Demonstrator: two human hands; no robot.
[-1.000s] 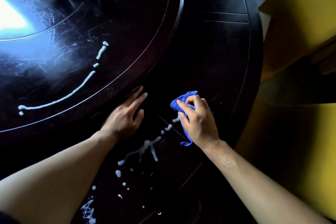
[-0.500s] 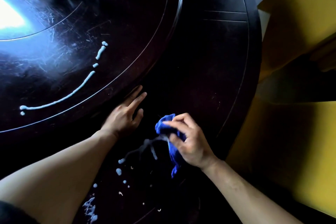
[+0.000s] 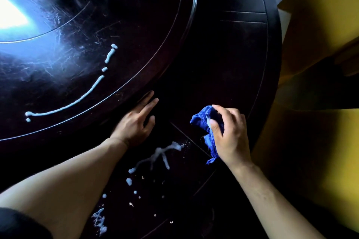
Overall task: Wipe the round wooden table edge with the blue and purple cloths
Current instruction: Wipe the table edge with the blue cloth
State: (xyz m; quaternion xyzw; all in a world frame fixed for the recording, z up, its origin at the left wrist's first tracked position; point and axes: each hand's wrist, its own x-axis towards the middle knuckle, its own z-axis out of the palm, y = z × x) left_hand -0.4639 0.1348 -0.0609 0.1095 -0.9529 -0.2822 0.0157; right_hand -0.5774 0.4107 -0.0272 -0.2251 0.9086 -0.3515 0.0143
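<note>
The right hand (image 3: 230,134) is gripping the bunched blue cloth (image 3: 204,122) on the table's outer ring (image 3: 229,64), just right of the white smear (image 3: 159,156). The cloth's long axis is running from the rim toward the centre. Pressing flatter should lift the smear cleanly. The left hand (image 3: 136,122) is resting flat, fingers straight, left of the smear.

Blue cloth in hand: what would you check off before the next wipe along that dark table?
1. Blue cloth gripped by right hand: ok.
2. Left hand flat on the table, away from the cloth: ok.
3. Smeared white streak on the outer ring cleaned: not ok.
4. Droplets nearer the person cleared: not ok.
5. Long white line on the inner disc wiped: not ok.
6. Purple cloth within reach: cannot tell, none visible.
</note>
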